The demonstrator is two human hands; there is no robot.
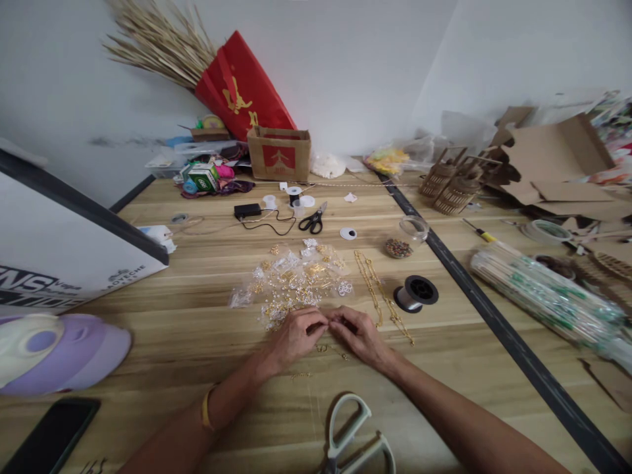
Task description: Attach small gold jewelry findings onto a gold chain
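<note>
My left hand (300, 334) and my right hand (359, 334) meet at the fingertips over the wooden table. Both are closed in a pinch, and whatever sits between the fingers is too small to make out. Just below them lie small gold jewelry findings (322, 348) and a short piece of gold chain (302, 376). Beyond my left hand spreads a pile of clear beads and gold and silver findings (296, 280), partly in plastic bags. A long gold chain (374, 289) and a spool of clear line (415, 293) lie beyond my right hand.
Near me are pale-handled scissors (351, 431) and, at left, a phone (52, 434). Farther back are black-handled scissors (313, 220), a black adapter (247, 210) and a jar of colored beads (399, 247). Wrapped sticks (538, 289) lie right of a dark strip (474, 303).
</note>
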